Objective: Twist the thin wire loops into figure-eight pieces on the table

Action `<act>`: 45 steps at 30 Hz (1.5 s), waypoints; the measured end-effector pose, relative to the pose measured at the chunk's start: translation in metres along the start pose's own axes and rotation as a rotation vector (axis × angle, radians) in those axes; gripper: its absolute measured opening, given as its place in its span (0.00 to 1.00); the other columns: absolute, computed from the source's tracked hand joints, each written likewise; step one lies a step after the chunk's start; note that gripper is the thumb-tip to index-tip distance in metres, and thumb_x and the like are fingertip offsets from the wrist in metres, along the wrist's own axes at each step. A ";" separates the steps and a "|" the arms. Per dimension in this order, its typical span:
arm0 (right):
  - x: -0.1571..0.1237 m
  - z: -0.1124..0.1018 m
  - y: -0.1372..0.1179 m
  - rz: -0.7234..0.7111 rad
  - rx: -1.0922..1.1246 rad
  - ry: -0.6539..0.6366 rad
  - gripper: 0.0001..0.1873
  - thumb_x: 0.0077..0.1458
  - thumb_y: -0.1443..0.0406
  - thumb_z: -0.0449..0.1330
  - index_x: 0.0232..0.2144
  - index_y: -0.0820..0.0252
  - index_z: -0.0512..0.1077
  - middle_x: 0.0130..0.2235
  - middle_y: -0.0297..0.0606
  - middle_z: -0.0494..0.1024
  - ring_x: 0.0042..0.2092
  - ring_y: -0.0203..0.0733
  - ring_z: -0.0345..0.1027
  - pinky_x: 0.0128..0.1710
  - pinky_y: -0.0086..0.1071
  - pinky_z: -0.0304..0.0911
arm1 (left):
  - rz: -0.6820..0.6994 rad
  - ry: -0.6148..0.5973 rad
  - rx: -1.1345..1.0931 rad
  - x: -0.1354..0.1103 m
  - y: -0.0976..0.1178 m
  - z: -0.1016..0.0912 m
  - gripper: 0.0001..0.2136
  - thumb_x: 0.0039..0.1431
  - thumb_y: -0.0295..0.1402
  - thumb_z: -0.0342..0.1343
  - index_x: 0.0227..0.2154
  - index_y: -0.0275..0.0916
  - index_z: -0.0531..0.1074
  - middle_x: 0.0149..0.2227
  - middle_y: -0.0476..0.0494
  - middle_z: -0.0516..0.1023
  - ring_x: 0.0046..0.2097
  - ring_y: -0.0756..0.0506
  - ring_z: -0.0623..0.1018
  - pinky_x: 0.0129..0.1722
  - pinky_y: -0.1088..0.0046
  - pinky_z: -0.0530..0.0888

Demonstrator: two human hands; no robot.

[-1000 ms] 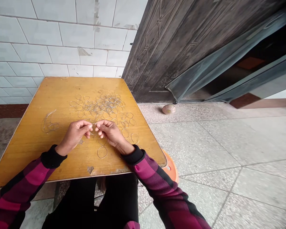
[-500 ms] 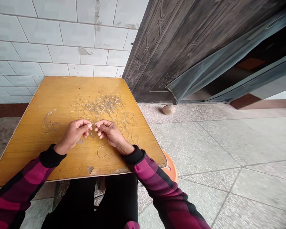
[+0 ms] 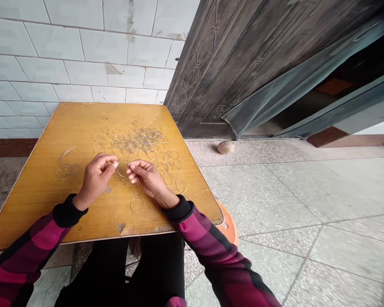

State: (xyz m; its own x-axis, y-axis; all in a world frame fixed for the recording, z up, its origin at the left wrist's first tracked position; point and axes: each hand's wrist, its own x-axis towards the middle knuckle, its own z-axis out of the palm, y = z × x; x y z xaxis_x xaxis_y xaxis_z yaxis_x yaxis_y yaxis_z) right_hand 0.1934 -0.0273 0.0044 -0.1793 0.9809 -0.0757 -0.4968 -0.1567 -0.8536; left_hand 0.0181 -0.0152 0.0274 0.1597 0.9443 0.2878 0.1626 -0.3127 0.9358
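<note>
Above the yellow wooden table point(image 3: 92, 217), my left hand point(image 3: 97, 177) pinches thumb and forefinger together at one end of a thin wire point(image 3: 123, 162). My right hand point(image 3: 149, 177) grips the same wire between thumb and fingers, a short gap to the right. The wire is very fine, and its full shape is partly lost against the loops behind it. Beyond my hands lies a spread heap of thin wire loops point(image 3: 147, 138), many twisted like a figure eight. A single looped wire point(image 3: 137, 204) rests nearer to me, below my right hand.
A small bunch of loose wires point(image 3: 67, 164) lies at the table's left. An orange stool point(image 3: 228, 226) stands beside the right edge. White wall tiles point(image 3: 86, 42) meet the table's far edge. A roundish object point(image 3: 226, 147) sits on the floor near the dark carved door point(image 3: 205, 76).
My left hand has shifted slightly left and up, widening the gap between the two hands. My right hand stays nearly in place, still pinching the wire.
</note>
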 end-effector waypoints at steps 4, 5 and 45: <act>0.000 0.002 0.004 -0.025 0.015 -0.003 0.15 0.43 0.58 0.70 0.30 0.62 0.74 0.29 0.33 0.79 0.27 0.29 0.73 0.26 0.21 0.69 | -0.126 -0.110 -0.117 -0.009 0.005 0.008 0.09 0.55 0.37 0.58 0.35 0.37 0.76 0.24 0.51 0.72 0.18 0.56 0.63 0.15 0.79 0.59; 0.000 0.003 0.005 -0.033 0.013 -0.008 0.15 0.44 0.58 0.70 0.30 0.61 0.74 0.29 0.33 0.79 0.27 0.30 0.73 0.27 0.22 0.70 | -0.183 -0.132 -0.175 -0.010 0.005 0.011 0.10 0.54 0.38 0.58 0.35 0.36 0.76 0.23 0.51 0.71 0.17 0.56 0.62 0.14 0.79 0.58; -0.020 0.001 0.004 -1.060 -1.185 -0.091 0.14 0.62 0.69 0.54 0.47 0.53 0.73 0.45 0.41 0.77 0.46 0.41 0.71 0.44 0.38 0.69 | -0.593 -0.208 -0.786 0.005 -0.008 0.012 0.11 0.35 0.29 0.71 0.23 0.34 0.76 0.21 0.52 0.68 0.20 0.58 0.61 0.16 0.83 0.56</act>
State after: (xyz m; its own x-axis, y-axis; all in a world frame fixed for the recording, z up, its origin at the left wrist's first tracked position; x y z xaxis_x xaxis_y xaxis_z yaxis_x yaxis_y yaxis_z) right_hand 0.1940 -0.0473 0.0030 -0.2669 0.5662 0.7799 0.4808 0.7796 -0.4014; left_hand 0.0294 -0.0091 0.0185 0.4407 0.8653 -0.2389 -0.4058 0.4294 0.8068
